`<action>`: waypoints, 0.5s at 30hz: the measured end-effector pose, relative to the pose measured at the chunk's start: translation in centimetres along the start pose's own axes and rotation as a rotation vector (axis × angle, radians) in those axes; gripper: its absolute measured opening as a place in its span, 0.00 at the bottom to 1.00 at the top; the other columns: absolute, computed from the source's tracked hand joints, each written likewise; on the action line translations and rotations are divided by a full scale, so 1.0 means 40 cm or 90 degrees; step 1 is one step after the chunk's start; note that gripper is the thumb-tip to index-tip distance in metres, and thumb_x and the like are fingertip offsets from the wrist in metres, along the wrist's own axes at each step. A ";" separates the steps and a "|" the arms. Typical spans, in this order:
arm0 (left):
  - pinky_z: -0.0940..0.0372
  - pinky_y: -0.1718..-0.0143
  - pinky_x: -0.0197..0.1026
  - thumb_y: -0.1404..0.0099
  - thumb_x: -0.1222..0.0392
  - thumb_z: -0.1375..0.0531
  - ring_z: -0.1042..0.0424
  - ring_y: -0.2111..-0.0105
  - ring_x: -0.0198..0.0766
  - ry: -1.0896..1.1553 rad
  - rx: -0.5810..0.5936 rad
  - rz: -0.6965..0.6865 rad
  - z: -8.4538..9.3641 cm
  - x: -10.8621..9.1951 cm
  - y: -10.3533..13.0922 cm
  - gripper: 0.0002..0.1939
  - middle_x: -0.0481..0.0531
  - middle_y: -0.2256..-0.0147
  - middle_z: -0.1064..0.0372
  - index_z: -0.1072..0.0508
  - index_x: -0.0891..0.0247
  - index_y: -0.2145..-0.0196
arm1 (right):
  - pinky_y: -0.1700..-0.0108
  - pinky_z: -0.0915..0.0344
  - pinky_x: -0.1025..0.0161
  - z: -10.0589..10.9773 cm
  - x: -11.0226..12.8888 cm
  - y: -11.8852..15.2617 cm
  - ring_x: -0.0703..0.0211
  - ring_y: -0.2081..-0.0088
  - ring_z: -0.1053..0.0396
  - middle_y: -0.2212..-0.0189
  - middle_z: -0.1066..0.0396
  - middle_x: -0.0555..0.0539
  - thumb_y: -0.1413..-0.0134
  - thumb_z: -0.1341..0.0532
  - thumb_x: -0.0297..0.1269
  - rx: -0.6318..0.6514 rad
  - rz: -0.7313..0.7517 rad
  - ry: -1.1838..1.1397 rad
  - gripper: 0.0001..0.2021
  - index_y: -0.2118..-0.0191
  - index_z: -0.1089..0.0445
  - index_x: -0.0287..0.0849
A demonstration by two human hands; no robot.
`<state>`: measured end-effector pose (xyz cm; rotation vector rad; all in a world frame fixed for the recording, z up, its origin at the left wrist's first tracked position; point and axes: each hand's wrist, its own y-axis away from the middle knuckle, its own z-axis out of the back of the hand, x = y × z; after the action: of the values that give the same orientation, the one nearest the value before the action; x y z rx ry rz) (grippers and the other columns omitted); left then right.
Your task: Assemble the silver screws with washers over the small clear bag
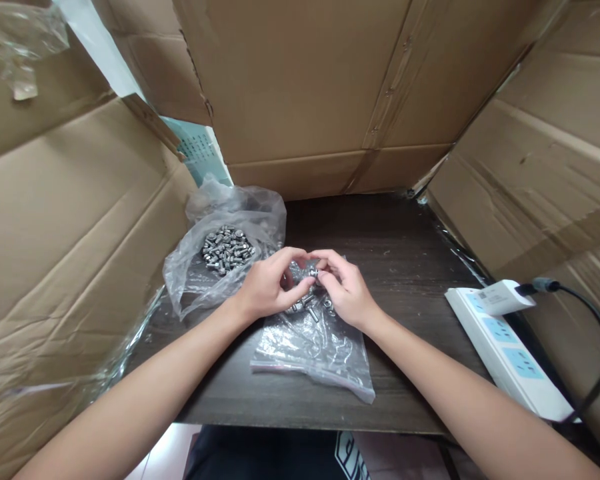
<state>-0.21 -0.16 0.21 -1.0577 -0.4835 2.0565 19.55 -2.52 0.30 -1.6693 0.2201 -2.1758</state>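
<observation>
Both my hands meet over a clear zip bag lying on the dark table. A small metal bolt is pinched between the fingertips of my left hand and my right hand. Several loose bolts and metal rings rest on the bag just below my fingers. To the left of my left hand, a larger open plastic bag holds a heap of metal bolts.
Cardboard walls stand at the back, left and right of the dark wooden table. A white power strip with a plugged-in adapter and black cable lies on the right. A printed sheet shows behind the left wall.
</observation>
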 end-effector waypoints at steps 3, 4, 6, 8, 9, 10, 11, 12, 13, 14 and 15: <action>0.33 0.72 0.33 0.30 0.62 0.39 0.29 0.76 0.29 -0.021 -0.034 -0.011 0.004 -0.004 -0.003 0.09 0.51 0.60 0.26 0.30 0.63 0.52 | 0.71 0.39 0.63 0.004 0.004 -0.007 0.62 0.75 0.40 0.76 0.40 0.52 0.45 0.46 0.36 0.008 -0.055 -0.092 0.13 0.60 0.27 0.40; 0.33 0.72 0.33 0.30 0.63 0.40 0.30 0.76 0.28 -0.028 -0.038 -0.017 0.005 -0.005 -0.004 0.08 0.50 0.61 0.26 0.29 0.63 0.53 | 0.72 0.40 0.64 0.005 0.007 -0.010 0.62 0.76 0.41 0.77 0.41 0.52 0.47 0.47 0.36 0.014 -0.076 -0.119 0.13 0.62 0.26 0.40; 0.34 0.72 0.34 0.30 0.64 0.40 0.31 0.76 0.29 -0.034 -0.038 -0.032 0.006 -0.004 -0.006 0.07 0.50 0.62 0.27 0.29 0.63 0.55 | 0.74 0.41 0.64 0.007 0.014 -0.015 0.62 0.77 0.41 0.79 0.41 0.52 0.50 0.46 0.37 0.022 -0.114 -0.163 0.13 0.65 0.26 0.40; 0.35 0.72 0.34 0.30 0.65 0.40 0.31 0.77 0.28 -0.026 -0.033 -0.049 0.005 -0.004 -0.006 0.05 0.50 0.63 0.26 0.28 0.63 0.56 | 0.76 0.42 0.64 0.007 0.021 -0.018 0.62 0.78 0.40 0.79 0.38 0.51 0.53 0.46 0.38 0.021 -0.146 -0.196 0.13 0.68 0.26 0.41; 0.35 0.73 0.34 0.30 0.65 0.39 0.31 0.77 0.28 -0.021 -0.032 -0.056 0.005 -0.004 -0.007 0.05 0.50 0.63 0.26 0.28 0.63 0.56 | 0.76 0.42 0.65 0.007 0.023 -0.019 0.62 0.78 0.40 0.78 0.37 0.50 0.54 0.46 0.38 0.018 -0.157 -0.210 0.12 0.69 0.26 0.41; 0.35 0.73 0.33 0.30 0.65 0.39 0.31 0.77 0.28 -0.017 -0.031 -0.061 0.005 -0.004 -0.007 0.04 0.50 0.63 0.26 0.28 0.63 0.57 | 0.76 0.43 0.65 0.006 0.025 -0.020 0.62 0.78 0.40 0.77 0.36 0.50 0.55 0.45 0.38 0.015 -0.165 -0.219 0.12 0.70 0.26 0.41; 0.35 0.73 0.33 0.30 0.64 0.39 0.31 0.77 0.28 -0.014 -0.029 -0.063 0.005 -0.004 -0.007 0.04 0.50 0.63 0.26 0.28 0.63 0.57 | 0.76 0.43 0.65 0.006 0.026 -0.020 0.62 0.78 0.41 0.77 0.35 0.49 0.56 0.45 0.38 0.013 -0.170 -0.223 0.12 0.70 0.26 0.40; 0.35 0.73 0.33 0.30 0.64 0.39 0.31 0.77 0.28 -0.013 -0.026 -0.065 0.004 -0.005 -0.007 0.04 0.50 0.63 0.26 0.28 0.63 0.57 | 0.76 0.43 0.65 0.005 0.026 -0.019 0.62 0.78 0.41 0.78 0.35 0.50 0.55 0.45 0.39 0.013 -0.173 -0.221 0.12 0.71 0.25 0.40; 0.36 0.74 0.33 0.29 0.64 0.39 0.31 0.78 0.28 -0.014 -0.024 -0.066 0.004 -0.005 -0.006 0.04 0.50 0.64 0.26 0.27 0.64 0.57 | 0.76 0.44 0.65 0.005 0.026 -0.019 0.62 0.78 0.41 0.78 0.36 0.50 0.55 0.44 0.39 0.013 -0.173 -0.214 0.12 0.71 0.25 0.40; 0.36 0.74 0.33 0.29 0.63 0.39 0.31 0.78 0.28 -0.016 -0.022 -0.067 0.004 -0.005 -0.006 0.03 0.50 0.64 0.26 0.27 0.64 0.57 | 0.76 0.44 0.65 0.005 0.025 -0.018 0.62 0.78 0.42 0.79 0.36 0.50 0.54 0.44 0.39 0.014 -0.172 -0.205 0.12 0.71 0.25 0.41; 0.36 0.74 0.33 0.28 0.62 0.39 0.32 0.78 0.28 -0.018 -0.022 -0.068 0.004 -0.005 -0.006 0.03 0.50 0.64 0.25 0.27 0.64 0.57 | 0.76 0.44 0.65 0.006 0.023 -0.018 0.62 0.79 0.42 0.79 0.37 0.50 0.54 0.44 0.39 0.014 -0.169 -0.196 0.12 0.71 0.25 0.40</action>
<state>-0.14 -0.14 0.55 -1.0023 -0.5791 1.9771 19.42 -2.22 1.45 -2.0918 -0.1177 -2.0477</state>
